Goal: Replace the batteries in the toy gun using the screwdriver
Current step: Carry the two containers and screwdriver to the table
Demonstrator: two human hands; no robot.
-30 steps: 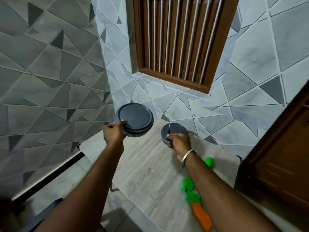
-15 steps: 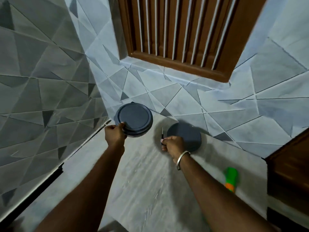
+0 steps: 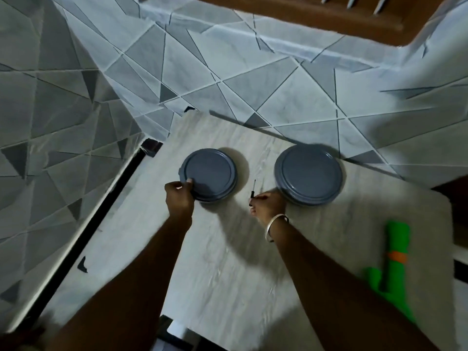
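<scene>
A green toy gun (image 3: 391,264) with an orange band lies at the table's right edge, partly behind my right forearm. My right hand (image 3: 267,205) grips a small black screwdriver (image 3: 252,190) with its tip pointing up. A round grey container (image 3: 309,173) stands on the table just right of that hand. My left hand (image 3: 179,196) holds the near rim of a second round grey lidded container (image 3: 210,174), which rests on the table. No batteries are visible.
The light wood-grain table (image 3: 228,262) fills a corner of grey triangle-patterned tiled walls (image 3: 228,72). A dark gap (image 3: 101,206) runs along its left side. A brown wooden window frame (image 3: 329,16) is above and dark wooden furniture (image 3: 455,198) at the right.
The view tilted down. My left hand has lowered its container onto the table. My right hand keeps the screwdriver near the other container. More of the toy gun shows.
</scene>
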